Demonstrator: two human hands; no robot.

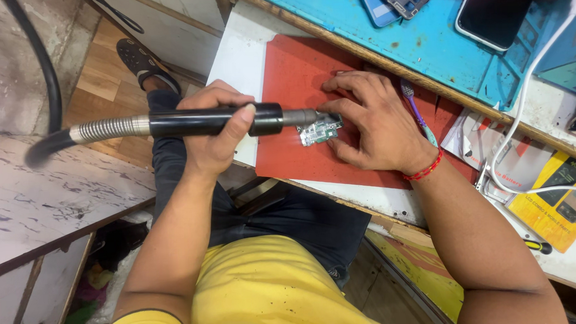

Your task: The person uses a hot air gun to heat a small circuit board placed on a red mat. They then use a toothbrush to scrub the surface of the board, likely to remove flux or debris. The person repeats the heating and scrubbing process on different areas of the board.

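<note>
Nearest to us is our yellow shirt (267, 290), with dark trousers (303, 219) beyond it and a sandalled foot (141, 62) on the wooden floor at far left. At left a marbled side top (53, 196) runs under a black hose (38, 56) that leads into a ribbed metal collar. Our left hand (213, 129) is wrapped firmly around the black hot-air handpiece (216, 122), thumb laid along its barrel, and the metal nozzle points right onto a small green circuit board (320, 129). That board lies on a red mat (312, 116) spread over the white surface (240, 61), near the mat's middle. Our right hand (373, 124) rests fingers-down on the mat, its thumb and forefinger pinning the board's right edge; a red thread band sits at the wrist. Just right of that hand lies a purple-handled brush (417, 109). Farther right we see a blue work mat (424, 42) carrying phones (496, 14), a white cable (528, 102), and a yellow packet (560, 200).
</note>
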